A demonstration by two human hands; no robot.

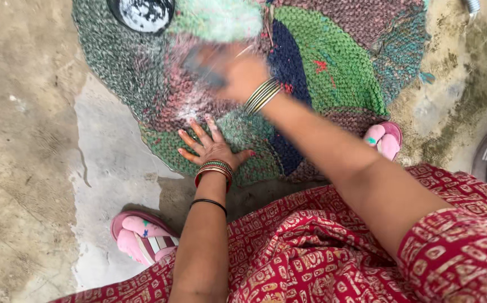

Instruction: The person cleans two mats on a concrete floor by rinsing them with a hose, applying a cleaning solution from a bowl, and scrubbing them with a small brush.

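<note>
**Both hands on the round mat**

My left hand (209,145) lies flat on the woven mat (344,62), near its front edge, the one closest to me. The fingers (194,134) are spread apart and pressed straight onto the weave, pointing away from me toward the mat's middle; they clamp nothing, and the mat lies directly beneath them. Just past the fingertips there is a pale, whitish patch (190,109) on the weave.

My right hand (238,70) is further in, over the middle of the mat, and it is blurred. It seems to hold something dark and flat (201,66) against the weave, but I cannot tell what it is, nor how the fingers are set around it.

The mat is round, made of green, pink, dark blue and teal patches, and it lies on a wet concrete floor (24,140). A dark round bowl (142,14) sits at the mat's far edge. My pink slippers (139,235) stand just off the front edge, on the floor.
</note>
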